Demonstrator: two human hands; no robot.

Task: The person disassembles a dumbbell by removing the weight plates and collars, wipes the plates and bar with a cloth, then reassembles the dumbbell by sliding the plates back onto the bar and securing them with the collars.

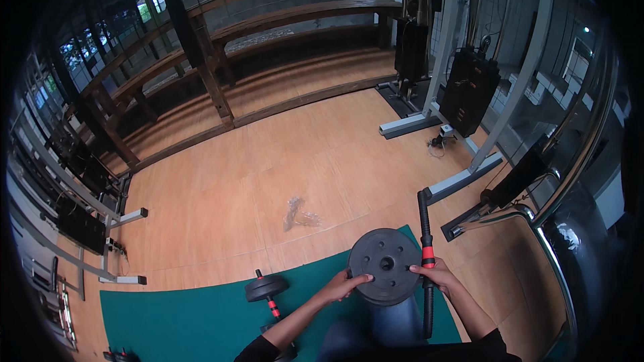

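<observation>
A round black weight plate (385, 255) with a centre hole and several smaller holes is held up in front of me, its face turned toward me. My left hand (343, 288) grips the plate's left edge, thumb on the face. At the other edge, my right hand (439, 273) is closed around a long black bar (428, 305) with a red section, and its thumb presses on the plate. The bar stands roughly upright in the view, right of the plate. Fingers behind the plate and bar are hidden. Left of my left forearm, a dumbbell (266, 287) with a black-and-red handle rests on the mat.
Under me lies a green mat (181, 315) on a wood-look floor (215, 188). Crumpled clear plastic (295, 214) lies ahead. Another small dumbbell (119, 356) is at lower left. Weight machines (469, 94) stand right and left; a wooden bench (302, 10) runs along the back.
</observation>
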